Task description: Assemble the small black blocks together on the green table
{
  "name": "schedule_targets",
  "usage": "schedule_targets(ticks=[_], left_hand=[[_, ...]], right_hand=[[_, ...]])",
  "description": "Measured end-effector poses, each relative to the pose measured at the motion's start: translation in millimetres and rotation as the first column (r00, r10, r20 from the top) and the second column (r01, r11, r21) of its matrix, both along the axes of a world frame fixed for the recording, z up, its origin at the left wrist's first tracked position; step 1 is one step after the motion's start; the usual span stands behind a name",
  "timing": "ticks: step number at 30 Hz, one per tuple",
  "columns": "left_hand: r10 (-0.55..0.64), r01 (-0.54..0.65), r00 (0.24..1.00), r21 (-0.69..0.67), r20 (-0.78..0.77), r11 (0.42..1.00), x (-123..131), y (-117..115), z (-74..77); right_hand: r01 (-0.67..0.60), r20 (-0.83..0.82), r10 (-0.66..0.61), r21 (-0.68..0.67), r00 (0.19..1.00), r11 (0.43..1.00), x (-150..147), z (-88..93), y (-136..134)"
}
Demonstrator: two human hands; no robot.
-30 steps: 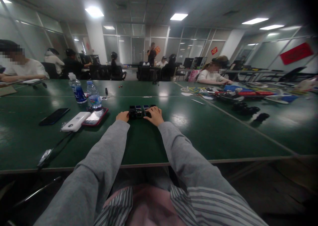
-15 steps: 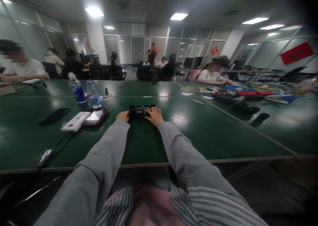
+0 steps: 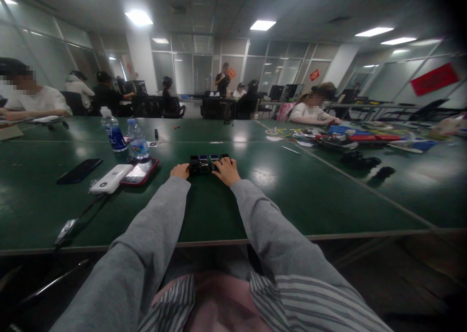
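Note:
A row of small black blocks with bluish tops point(image 3: 204, 163) lies on the green table point(image 3: 226, 210) straight ahead of me. My left hand point(image 3: 180, 170) is curled against the left end of the row. My right hand point(image 3: 226, 170) rests on the right end, its fingers bent over the blocks. Both arms wear grey sleeves and stretch out over the table's near edge. The blocks are too small and dark to show what they are.
Left of my hands lie a red-cased phone point(image 3: 139, 171), a white power bank point(image 3: 111, 178) with a cable, a black phone point(image 3: 79, 170) and two water bottles point(image 3: 125, 135). Colourful clutter point(image 3: 350, 140) covers the table at right. Several people sit at the far edges.
Both hands have stayed on the row of blocks; my right hand's fingers have shifted slightly. A standing person at the back has moved a little.

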State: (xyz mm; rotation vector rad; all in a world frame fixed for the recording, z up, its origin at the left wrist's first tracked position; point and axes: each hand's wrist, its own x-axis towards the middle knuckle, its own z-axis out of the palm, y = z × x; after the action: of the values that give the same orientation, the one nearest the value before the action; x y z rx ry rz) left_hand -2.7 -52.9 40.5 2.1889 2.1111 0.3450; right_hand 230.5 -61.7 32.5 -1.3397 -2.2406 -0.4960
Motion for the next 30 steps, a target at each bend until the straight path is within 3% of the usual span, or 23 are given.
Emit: schedule_targets(ticks=[11, 30], left_hand=[[0.021, -0.021, 0.999, 0.001, -0.034, 1.0, -0.2, 3.6, -3.3], [0.023, -0.024, 0.998, -0.01, -0.05, 1.0, 0.5, 2.5, -1.8]], right_hand=[[0.018, 0.059, -0.018, -0.006, 0.998, 1.0, -1.8, 6.0, -4.3], [0.034, 0.017, -0.033, -0.036, 0.999, 0.999, -2.9, 7.0, -5.4]])
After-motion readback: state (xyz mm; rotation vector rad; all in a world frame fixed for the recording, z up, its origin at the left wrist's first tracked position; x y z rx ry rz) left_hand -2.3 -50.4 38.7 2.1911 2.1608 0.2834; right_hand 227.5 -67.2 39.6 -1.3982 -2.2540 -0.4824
